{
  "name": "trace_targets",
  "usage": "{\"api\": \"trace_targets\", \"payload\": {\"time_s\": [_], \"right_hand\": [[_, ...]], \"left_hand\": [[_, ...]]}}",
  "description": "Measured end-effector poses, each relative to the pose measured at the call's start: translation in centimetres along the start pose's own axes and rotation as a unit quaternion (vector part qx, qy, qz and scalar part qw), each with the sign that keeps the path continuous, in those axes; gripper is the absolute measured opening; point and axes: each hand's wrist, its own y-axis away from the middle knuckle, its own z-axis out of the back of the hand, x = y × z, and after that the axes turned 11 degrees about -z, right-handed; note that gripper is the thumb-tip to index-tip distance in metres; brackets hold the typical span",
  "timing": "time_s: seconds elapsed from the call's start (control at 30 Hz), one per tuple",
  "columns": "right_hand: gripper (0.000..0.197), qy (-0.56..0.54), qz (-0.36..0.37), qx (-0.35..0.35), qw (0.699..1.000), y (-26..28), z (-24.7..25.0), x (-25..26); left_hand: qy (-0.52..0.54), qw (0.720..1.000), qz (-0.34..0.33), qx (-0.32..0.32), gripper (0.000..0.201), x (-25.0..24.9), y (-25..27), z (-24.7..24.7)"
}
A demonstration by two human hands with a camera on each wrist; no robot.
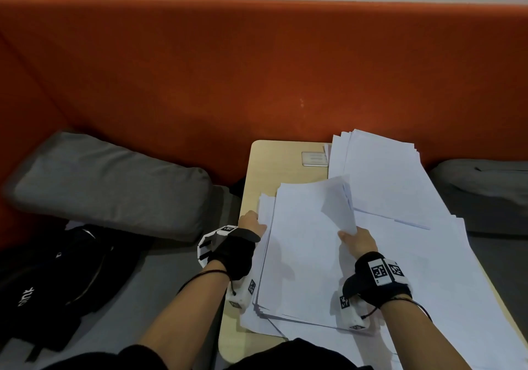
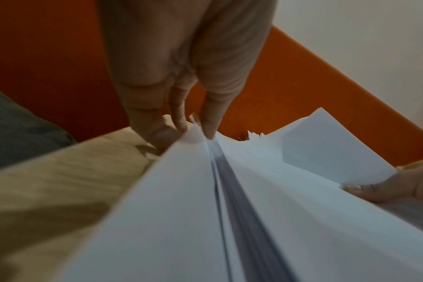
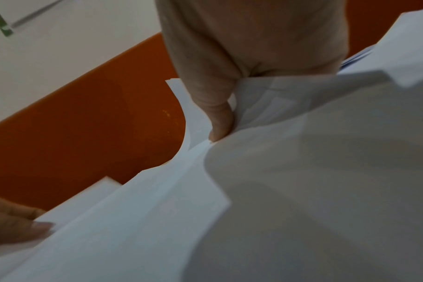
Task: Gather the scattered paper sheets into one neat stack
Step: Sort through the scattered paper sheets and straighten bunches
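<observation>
A thick bundle of white paper sheets [image 1: 300, 244] sits near the front left of the pale wooden worktop [image 1: 274, 164], its edges uneven and fanned, lying over more loose sheets [image 1: 423, 269] that spread to the right and toward the near edge. A second untidy pile [image 1: 380, 175] lies at the far right corner, partly overlapping a small clear card [image 1: 314, 159]. The left hand [image 1: 253, 222] grips the bundle's left edge, thumb on top and fingers [image 2: 157, 131] curled under against the worktop. The right hand [image 1: 358, 241] pinches the bundle's right edge, where the top sheet curls upward. Behind the worktop runs an orange upholstered backrest [image 1: 257, 69]. A grey cushion [image 1: 108, 184] lies to the left with a black bag [image 1: 57, 278] in front of it, and another grey cushion [image 1: 485, 187] lies to the right.
</observation>
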Motion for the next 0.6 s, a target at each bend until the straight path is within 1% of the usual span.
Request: {"api": "trace_targets", "payload": {"time_s": [0.03, 0.1, 0.2, 0.3, 0.33, 0.47, 0.5, 0.57, 0.6], "right_hand": [[0.035, 0.0, 0.001, 0.0, 1.0, 0.02, 0.0, -0.02], [0.034, 0.001, 0.002, 0.0, 1.0, 0.0, 0.0, -0.07], [0.034, 0.002, 0.004, 0.003, 1.0, -0.03, 0.01, -0.15], [0.032, 0.002, 0.003, 0.004, 1.0, -0.14, -0.05, -0.15], [0.032, 0.001, 0.003, 0.005, 1.0, -0.14, -0.06, -0.16], [0.032, 0.003, 0.005, 0.004, 1.0, -0.18, -0.09, -0.22], [0.032, 0.004, 0.006, 0.004, 1.0, -0.18, -0.06, -0.24], [0.032, 0.003, 0.006, 0.004, 1.0, -0.25, -0.07, -0.23], [0.032, 0.002, 0.006, 0.004, 1.0, -0.3, -0.08, -0.24]], "left_hand": [[0.0, 1.0, -0.001, -0.001, 0.014, 0.04, -0.02, -0.07], [-0.011, 1.0, 0.006, 0.0, 0.023, 0.15, -0.03, -0.39], [-0.028, 0.999, 0.021, 0.003, 0.016, 0.01, 0.25, -0.79], [-0.095, 0.995, 0.041, -0.014, 0.027, 0.17, 0.5, -0.88], [-0.1, 0.994, 0.043, -0.023, 0.028, 0.14, 0.59, -0.93], [-0.047, 0.998, 0.036, -0.017, 0.033, -0.1, 0.33, -0.61], [-0.035, 0.999, 0.037, -0.016, 0.03, -0.13, 0.22, -0.53], [-0.014, 0.999, 0.041, -0.023, 0.015, -0.2, 0.23, -0.39], [-0.011, 0.999, 0.044, -0.024, 0.017, -0.12, 0.23, -0.39]]}}
